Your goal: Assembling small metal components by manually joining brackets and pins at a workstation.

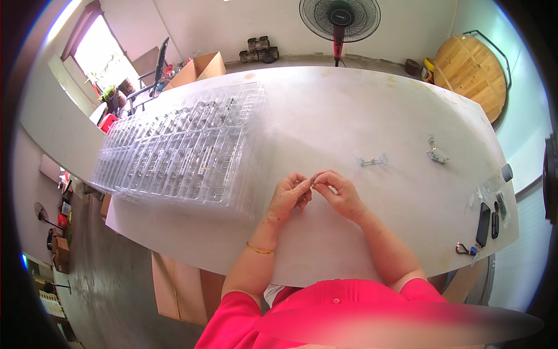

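Note:
Over the middle of the white table (325, 250), my left hand (289, 195) and my right hand (337, 195) meet, thumbs and fingertips pinched close together. Whatever they hold between them is too small and too covered by the fingers to name. Left of my hands lies a broad stack of clear plastic trays (232, 174), its compartments filled with small metallic parts. Beyond my right hand sits a small metal part with clear plastic ends (372, 161). Farther right is another small metal piece (437, 157).
By the right edge lie a black phone (483, 224), a slim black object (495, 224), a dark cord with a blue piece (467, 250) and clear plastic bags (485, 189). A standing fan (339, 17), an open carton (197, 70) and a round wooden board (472, 75) stand past the table.

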Demonstrator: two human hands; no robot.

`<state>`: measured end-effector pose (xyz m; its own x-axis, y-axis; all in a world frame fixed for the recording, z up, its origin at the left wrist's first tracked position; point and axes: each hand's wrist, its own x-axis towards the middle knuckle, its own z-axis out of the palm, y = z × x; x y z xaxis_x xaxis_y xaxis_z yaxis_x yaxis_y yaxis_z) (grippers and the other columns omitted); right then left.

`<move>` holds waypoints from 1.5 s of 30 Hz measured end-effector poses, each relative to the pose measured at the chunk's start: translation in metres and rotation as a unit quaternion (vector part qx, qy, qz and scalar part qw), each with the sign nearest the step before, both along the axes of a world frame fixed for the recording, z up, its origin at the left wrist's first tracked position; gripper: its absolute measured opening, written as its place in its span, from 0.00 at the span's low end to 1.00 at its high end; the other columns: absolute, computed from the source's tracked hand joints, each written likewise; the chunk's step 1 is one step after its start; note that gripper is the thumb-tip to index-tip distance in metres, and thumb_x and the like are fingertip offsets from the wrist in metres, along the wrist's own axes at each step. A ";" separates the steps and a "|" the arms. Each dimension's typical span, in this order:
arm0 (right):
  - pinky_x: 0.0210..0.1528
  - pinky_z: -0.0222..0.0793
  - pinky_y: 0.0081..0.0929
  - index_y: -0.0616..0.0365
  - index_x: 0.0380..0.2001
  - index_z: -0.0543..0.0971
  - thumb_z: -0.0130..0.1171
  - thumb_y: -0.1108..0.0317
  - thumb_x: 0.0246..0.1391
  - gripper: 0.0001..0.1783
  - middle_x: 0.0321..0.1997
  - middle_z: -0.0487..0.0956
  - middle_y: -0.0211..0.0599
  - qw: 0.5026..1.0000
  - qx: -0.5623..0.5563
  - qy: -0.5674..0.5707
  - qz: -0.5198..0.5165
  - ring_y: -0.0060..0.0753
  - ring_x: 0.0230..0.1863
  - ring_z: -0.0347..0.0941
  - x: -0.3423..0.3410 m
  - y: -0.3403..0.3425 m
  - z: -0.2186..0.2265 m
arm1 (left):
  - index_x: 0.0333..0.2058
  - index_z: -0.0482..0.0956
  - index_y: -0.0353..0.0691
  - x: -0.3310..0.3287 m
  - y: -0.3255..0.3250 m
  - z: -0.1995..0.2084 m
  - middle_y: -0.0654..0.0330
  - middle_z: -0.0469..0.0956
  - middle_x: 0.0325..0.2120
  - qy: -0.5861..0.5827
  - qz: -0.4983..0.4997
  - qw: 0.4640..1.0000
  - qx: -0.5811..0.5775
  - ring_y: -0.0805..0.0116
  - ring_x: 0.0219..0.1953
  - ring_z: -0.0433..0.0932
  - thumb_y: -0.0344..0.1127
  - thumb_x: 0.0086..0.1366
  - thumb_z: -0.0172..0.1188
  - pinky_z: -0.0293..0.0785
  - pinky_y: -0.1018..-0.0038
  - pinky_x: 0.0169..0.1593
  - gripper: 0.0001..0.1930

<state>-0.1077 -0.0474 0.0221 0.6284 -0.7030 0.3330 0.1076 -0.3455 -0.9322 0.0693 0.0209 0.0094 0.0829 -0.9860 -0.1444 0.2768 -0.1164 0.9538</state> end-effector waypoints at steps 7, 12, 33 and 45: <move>0.49 0.71 0.24 0.61 0.35 0.79 0.55 0.71 0.64 0.06 0.40 0.79 0.32 0.965 0.249 -0.060 -0.057 0.23 0.42 0.74 0.000 -0.003 -0.004 | 0.48 0.75 0.36 -0.002 0.002 -0.008 0.57 0.81 0.36 0.141 0.038 0.989 -0.035 0.71 0.31 0.80 0.36 0.73 0.51 0.75 0.76 0.32 0.12; 0.51 0.73 0.25 0.60 0.40 0.78 0.54 0.69 0.65 0.07 0.40 0.79 0.31 0.891 0.396 -0.211 -0.062 0.23 0.43 0.75 0.001 -0.011 -0.009 | 0.56 0.72 0.36 -0.014 -0.001 0.009 0.57 0.77 0.51 0.009 0.049 0.988 -0.145 0.68 0.52 0.76 0.33 0.73 0.49 0.74 0.69 0.52 0.16; 0.27 0.64 0.15 0.63 0.40 0.81 0.58 0.71 0.62 0.07 0.25 0.77 0.24 0.992 0.029 0.010 -0.126 0.10 0.25 0.67 0.007 0.019 0.011 | 0.46 0.77 0.40 -0.010 0.002 -0.001 0.67 0.76 0.22 -0.051 0.040 0.996 -0.065 0.79 0.25 0.74 0.37 0.73 0.53 0.71 0.81 0.29 0.10; 0.26 0.66 0.26 0.60 0.33 0.78 0.60 0.72 0.58 0.03 0.23 0.76 0.38 0.978 -0.112 0.050 -0.169 0.29 0.21 0.70 0.008 0.010 0.013 | 0.48 0.79 0.38 -0.009 0.004 0.005 0.70 0.71 0.20 -0.222 0.085 0.966 -0.097 0.83 0.21 0.66 0.30 0.70 0.54 0.64 0.83 0.26 0.11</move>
